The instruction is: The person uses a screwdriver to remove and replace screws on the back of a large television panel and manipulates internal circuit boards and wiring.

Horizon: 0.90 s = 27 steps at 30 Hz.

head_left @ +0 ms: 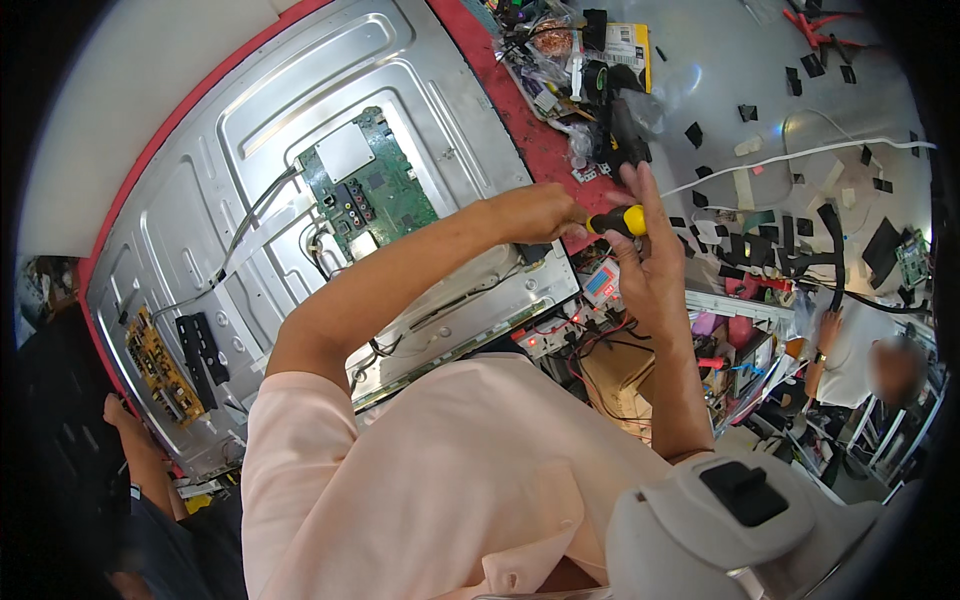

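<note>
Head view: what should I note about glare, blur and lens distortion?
In the head view, the metal panel bows at its edges and its pressed ridges catch bright highlights; in the head view, the grey tabletop shows glare spots; in the head view, black corners frame the picture, another person's head is blurred out, and the yellow-and-black tool reads clearly.

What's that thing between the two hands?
In the head view, a yellow-and-black tool handle lies between the left hand and the right hand.
</note>
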Available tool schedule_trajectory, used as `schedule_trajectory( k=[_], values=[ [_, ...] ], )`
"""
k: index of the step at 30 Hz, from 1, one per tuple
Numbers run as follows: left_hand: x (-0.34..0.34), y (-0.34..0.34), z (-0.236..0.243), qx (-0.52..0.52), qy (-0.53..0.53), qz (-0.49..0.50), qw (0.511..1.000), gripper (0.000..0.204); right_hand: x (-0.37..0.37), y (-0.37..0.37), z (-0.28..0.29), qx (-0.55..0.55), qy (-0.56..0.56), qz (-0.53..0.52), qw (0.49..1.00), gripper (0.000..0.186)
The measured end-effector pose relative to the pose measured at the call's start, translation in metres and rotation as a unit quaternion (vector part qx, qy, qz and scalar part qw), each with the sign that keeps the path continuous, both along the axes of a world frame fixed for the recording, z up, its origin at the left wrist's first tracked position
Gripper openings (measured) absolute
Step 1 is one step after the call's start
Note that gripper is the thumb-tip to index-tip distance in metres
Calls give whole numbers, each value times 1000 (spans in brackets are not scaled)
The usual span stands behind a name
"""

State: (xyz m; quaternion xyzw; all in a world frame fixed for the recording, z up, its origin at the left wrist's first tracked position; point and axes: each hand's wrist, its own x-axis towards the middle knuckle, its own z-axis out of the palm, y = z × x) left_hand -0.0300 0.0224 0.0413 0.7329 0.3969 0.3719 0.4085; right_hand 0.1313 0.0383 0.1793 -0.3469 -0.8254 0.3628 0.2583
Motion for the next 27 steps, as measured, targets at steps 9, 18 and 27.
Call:
schedule_trajectory(
  k=[9, 18, 27],
  values=[
    [11, -8, -17, 4, 47, 26, 999, 22, -4, -3, 8, 34, -48, 2, 998, 59],
    [23, -22, -18, 13, 77, 120, 990, 19, 3, -3, 7, 98, -83, -36, 991, 61],
    [-80, -65, -25, -13, 193, 488, 851, 30, -7, -16, 6, 129, -96, -8, 987, 57]
  ],
)
